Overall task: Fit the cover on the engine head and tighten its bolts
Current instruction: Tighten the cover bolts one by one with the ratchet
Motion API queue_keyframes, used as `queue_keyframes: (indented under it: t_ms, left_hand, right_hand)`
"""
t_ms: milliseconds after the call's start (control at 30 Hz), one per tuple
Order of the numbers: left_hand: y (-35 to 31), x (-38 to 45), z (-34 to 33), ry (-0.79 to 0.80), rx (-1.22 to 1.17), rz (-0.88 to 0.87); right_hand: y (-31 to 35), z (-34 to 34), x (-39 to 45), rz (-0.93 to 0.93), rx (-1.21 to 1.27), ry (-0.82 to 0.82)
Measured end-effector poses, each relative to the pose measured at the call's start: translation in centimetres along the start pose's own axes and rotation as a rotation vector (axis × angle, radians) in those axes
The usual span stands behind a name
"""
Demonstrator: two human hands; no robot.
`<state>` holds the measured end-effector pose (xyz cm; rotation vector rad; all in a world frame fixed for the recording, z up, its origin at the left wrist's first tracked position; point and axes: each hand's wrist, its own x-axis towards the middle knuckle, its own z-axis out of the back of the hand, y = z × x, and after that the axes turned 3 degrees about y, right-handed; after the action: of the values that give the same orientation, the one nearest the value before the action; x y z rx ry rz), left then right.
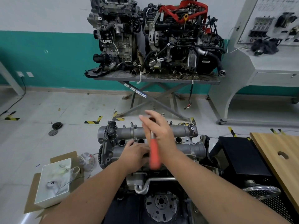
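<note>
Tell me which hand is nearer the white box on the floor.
Left. The left hand rests on the engine cover, right of the white box; the right hand is farther right, above the cover.

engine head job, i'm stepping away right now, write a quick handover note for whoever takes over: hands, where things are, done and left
Left hand: resting on the middle of the cover, fingers curled; whether it holds a bolt is hidden.
Right hand: fingers straight, no firm grip visible on the orange-handled tool, which is blurred beside the palm.
Cover sits on the engine head.
Done: cover in place.
Left: tighten its bolts; how many are tight cannot be told. Several stand proud along the far edge.
</note>
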<state>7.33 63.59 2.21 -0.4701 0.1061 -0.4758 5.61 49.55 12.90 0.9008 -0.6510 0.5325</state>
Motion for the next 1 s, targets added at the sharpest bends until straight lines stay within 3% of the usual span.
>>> queue_keyframes:
  t_ms: [100, 167, 233, 433, 633, 767, 867, 933, 1000]
  left_hand:
    - [-0.5, 0.0, 0.3, 0.013, -0.006, -0.081]
    - [-0.6, 0.0, 0.4, -0.050, 0.058, -0.131]
    - [-1.0, -0.1, 0.9, -0.005, 0.173, -0.037]
    - [-1.5, -0.4, 1.4, -0.007, 0.274, -0.032]
    - [-1.4, -0.2, 1.4, 0.052, 0.234, 0.018]
    - [-1.2, -0.2, 1.0, 0.065, 0.231, 0.026]
    - [-0.9, -0.1, 0.8, 0.048, 0.166, 0.016]
    - [-0.8, -0.1, 0.7, 0.058, 0.143, 0.005]
    - [-0.6, 0.0, 0.6, 0.057, 0.159, -0.004]
  right_hand:
    - [-0.3, 0.5, 0.8, 0.286, -0.318, 0.024]
    - [0.2, 1.0, 1.6, 0.330, -0.543, 0.132]
    - [1.0, 1.1, 1.9, 0.293, -0.663, 0.272]
    - [2.0, 2.7, 2.7, 0.221, -0.599, 0.565]
    - [2.3, 2.9, 3.4, 0.156, -0.603, 0.659]
    - [2.9, 2.9, 4.3, -0.012, -0.571, 0.674]
    - [3.1, 3.0, 5.4, -0.263, -0.431, 0.726]
    - [3.1, 3.0, 5.8, -0.599, -0.043, 0.702]
    - [3.3, 2.8, 5.7, -0.990, 0.534, 0.564]
